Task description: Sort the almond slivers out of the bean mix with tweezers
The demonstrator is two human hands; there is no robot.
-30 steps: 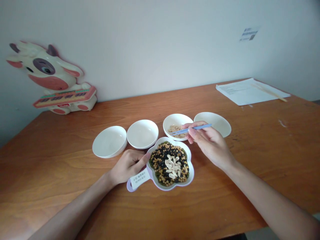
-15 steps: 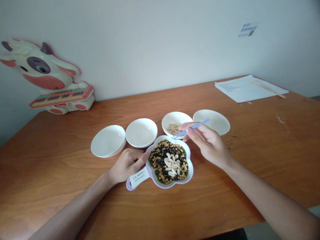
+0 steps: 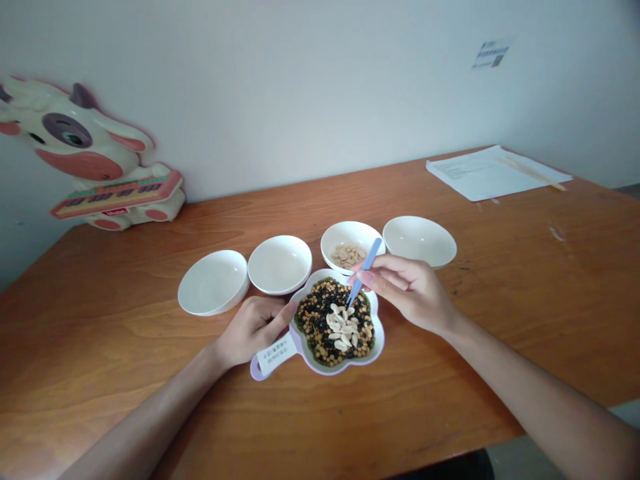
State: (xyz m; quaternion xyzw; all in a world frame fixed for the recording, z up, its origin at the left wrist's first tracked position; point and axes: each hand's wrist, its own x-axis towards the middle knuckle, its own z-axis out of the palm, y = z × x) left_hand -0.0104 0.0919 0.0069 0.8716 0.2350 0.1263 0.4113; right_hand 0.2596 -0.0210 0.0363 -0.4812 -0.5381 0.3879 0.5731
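My left hand [image 3: 257, 330] grips the left side of a flower-shaped dish [image 3: 379, 333] with a labelled handle. Inside it lie black, yellow and green beans [image 3: 313, 327], with a pile of pale peanut halves [image 3: 343, 327] on top. Between the thumb and fingers of my right hand [image 3: 407, 287] is a pair of blue tweezers [image 3: 367, 263], tips down at the upper edge of the peanut pile. Whether the tips touch a peanut I cannot tell. Just behind the dish, a white bowl [image 3: 327, 233] holds several pale, flat pieces that look like seeds or peanut halves [image 3: 349, 255].
Three other white bowls [image 3: 215, 283] stand in the same row, two to the left and one to the right. A cow-shaped toy keyboard [image 3: 115, 160] is at the back left. Papers [image 3: 480, 177] with chopsticks [image 3: 543, 177] lie at the back right of the wooden table [image 3: 400, 400].
My right hand has moved the tweezers from the dish's back rim, near the bowl of pale pieces, to the peanut pile. They now stand steeper. My left hand keeps its grip.
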